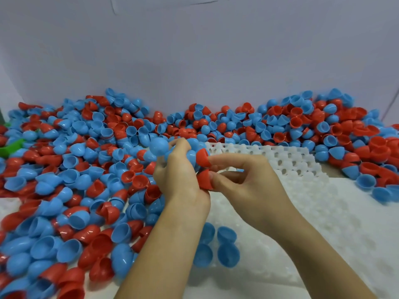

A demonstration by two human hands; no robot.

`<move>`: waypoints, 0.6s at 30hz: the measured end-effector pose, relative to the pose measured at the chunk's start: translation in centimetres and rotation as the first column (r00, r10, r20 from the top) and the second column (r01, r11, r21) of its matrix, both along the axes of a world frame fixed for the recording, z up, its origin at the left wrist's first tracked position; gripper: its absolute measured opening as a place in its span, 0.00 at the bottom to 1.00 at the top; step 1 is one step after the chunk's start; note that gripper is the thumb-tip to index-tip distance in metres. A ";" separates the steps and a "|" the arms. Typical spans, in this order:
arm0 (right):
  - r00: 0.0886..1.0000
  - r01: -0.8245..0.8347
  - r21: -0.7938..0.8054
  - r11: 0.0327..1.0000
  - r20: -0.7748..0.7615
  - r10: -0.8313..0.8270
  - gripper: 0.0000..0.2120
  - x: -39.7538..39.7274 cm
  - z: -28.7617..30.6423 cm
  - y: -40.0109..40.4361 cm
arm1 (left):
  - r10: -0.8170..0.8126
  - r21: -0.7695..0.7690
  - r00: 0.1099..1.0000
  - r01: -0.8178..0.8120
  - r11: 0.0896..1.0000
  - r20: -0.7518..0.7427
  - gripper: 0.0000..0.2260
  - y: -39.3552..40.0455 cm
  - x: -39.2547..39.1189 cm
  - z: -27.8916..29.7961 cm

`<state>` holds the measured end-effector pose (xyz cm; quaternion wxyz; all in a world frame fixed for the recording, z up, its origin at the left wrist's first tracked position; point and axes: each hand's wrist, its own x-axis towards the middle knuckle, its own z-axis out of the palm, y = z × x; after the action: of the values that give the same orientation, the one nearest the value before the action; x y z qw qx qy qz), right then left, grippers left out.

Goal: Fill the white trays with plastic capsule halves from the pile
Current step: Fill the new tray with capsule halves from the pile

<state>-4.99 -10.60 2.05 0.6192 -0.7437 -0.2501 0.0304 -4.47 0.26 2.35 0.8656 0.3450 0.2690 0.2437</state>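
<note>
Pile [86, 169] left of and behind white trays [323, 212]. Four capsule halves [226, 244] seated in near tray. Both hands [179, 175] above tray's left edge, before wall [194, 50].

We face a plain pale wall [194, 50] with a faint lilac-grey cast, which fills the upper half of our view and is lit softly and evenly. Near its top we see a few thin dark lines [203, 3], like creases or cracks. At the far left edge a green object [10, 147] shows; we cannot tell what it is.
</note>
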 end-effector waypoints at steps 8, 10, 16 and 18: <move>0.998 0.068 -0.454 0.889 0.042 -0.054 0.03 1.2 2.2 -5.0 | 0.058 0.006 0.998 -0.058 0.998 0.002 0.10 0.9 0.5 0.0; 0.999 0.038 -0.608 0.793 0.035 -0.021 0.01 0.8 2.4 -5.8 | 0.056 -0.001 0.998 -0.056 0.998 0.005 0.12 1.1 0.6 0.0; 0.994 -0.111 -0.829 0.547 -0.092 0.063 0.08 -0.5 2.5 -5.7 | 0.038 0.004 0.999 -0.038 0.999 0.010 0.12 0.9 0.7 -0.1; 0.988 -0.155 -0.862 0.482 -0.143 0.063 0.09 -0.8 2.2 -5.1 | 0.022 0.003 1.000 -0.022 1.000 0.015 0.13 0.8 0.7 -0.1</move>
<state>-5.83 -15.69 4.21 0.1663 -0.9347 -0.2185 0.2256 -3.78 1.08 2.22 0.8643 0.3416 0.2660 0.2560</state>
